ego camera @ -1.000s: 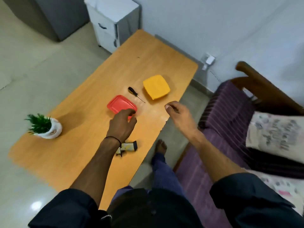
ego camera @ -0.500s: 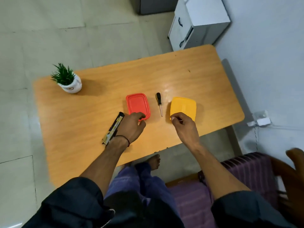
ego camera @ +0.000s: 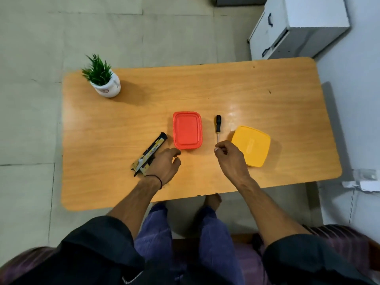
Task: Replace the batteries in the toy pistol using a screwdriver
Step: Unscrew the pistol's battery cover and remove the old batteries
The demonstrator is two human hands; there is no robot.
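The yellow-and-black toy pistol (ego camera: pixel 149 153) lies on the wooden table (ego camera: pixel 205 89), muzzle pointing up and right. My left hand (ego camera: pixel 164 164) rests palm down right beside it, covering part of its grip, fingers apart and holding nothing. A black-handled screwdriver (ego camera: pixel 218 125) lies between the red lidded box (ego camera: pixel 186 130) and the yellow lidded box (ego camera: pixel 251 146), tip toward me. My right hand (ego camera: pixel 231 157) is at that tip with fingers curled; whether they pinch the shaft is unclear.
A small potted plant (ego camera: pixel 102 79) in a white pot stands at the table's far left. A white drawer cabinet (ego camera: pixel 296 27) stands beyond the far right corner. My legs and a bare foot (ego camera: pixel 212 199) are under the near edge.
The view has swung to look straight down on the table. My left hand moved off the red box toward the pistol. My right hand moved from the yellow box to the screwdriver tip.
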